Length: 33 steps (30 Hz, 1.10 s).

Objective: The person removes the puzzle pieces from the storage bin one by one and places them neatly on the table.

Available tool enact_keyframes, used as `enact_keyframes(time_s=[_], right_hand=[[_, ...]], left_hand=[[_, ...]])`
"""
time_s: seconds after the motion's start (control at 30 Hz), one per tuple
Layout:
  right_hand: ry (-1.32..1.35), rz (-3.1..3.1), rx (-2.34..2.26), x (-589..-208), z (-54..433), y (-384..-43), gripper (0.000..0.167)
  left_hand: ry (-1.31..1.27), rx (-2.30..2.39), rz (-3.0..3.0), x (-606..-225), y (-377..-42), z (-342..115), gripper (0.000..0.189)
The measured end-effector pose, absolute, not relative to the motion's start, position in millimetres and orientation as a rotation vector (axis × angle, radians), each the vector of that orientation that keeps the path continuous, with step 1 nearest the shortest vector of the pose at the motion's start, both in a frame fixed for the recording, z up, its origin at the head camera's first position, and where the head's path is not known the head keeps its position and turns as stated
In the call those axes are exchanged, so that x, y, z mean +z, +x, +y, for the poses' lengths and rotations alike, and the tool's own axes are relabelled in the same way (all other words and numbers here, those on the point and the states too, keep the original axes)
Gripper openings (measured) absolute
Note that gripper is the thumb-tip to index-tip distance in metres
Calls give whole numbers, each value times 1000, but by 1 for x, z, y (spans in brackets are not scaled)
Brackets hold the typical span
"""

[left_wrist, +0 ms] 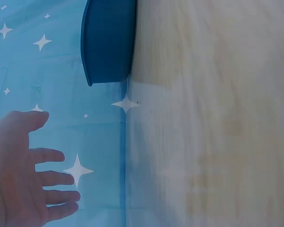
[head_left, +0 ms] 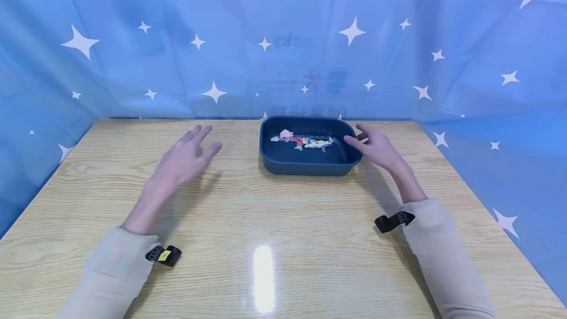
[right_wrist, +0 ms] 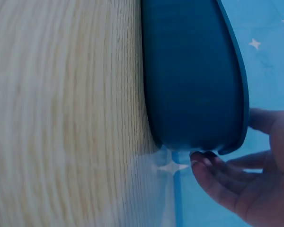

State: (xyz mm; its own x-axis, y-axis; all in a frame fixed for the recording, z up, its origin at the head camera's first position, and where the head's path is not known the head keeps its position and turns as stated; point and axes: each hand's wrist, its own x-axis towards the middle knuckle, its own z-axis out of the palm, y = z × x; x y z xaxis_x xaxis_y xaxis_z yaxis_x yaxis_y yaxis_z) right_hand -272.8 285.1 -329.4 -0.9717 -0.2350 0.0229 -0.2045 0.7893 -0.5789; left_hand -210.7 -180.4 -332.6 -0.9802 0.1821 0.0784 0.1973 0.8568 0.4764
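Observation:
A dark blue oblong tub (head_left: pixel 305 167) stands on the table towards its far side. Inside it lie several small flat, colourful cut-out pieces (head_left: pixel 316 143), mostly white, red and blue. My right hand (head_left: pixel 376 146) is at the tub's right end, its thumb over the rim and its other fingers against the outside of the end wall. In the right wrist view, those fingertips (right_wrist: pixel 199 160) meet the end wall under the rim. Left of the tub, my left hand (head_left: pixel 183 159) hovers over the table, fingers spread and holding nothing.
The light wood-grain table (head_left: pixel 212 240) carries a bright glare streak near its front. A blue curtain (head_left: pixel 177 63) with white stars rises behind its far edge and along both sides. Each sleeve cuff has a black wrist camera (head_left: pixel 170 256).

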Motion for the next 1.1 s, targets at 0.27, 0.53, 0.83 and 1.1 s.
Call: enact_keyframes(time_s=[0.27,0.53,0.83,1.1], right_hand=[[-371,2957,-944,-336,284,-274,53],[-387,2990,-955,-341,284,-277,47],[-440,2986,-998,-344,269,-274,47],[-474,2961,-1012,-344,254,-269,46]], left_hand=[[-330,-871,-2921,-333,-214,-168,78],[-360,-979,-2819,-332,-218,-156,75],[-453,-1118,-2663,-327,-220,-135,56],[-555,-1144,-2636,-320,-222,-113,42]])
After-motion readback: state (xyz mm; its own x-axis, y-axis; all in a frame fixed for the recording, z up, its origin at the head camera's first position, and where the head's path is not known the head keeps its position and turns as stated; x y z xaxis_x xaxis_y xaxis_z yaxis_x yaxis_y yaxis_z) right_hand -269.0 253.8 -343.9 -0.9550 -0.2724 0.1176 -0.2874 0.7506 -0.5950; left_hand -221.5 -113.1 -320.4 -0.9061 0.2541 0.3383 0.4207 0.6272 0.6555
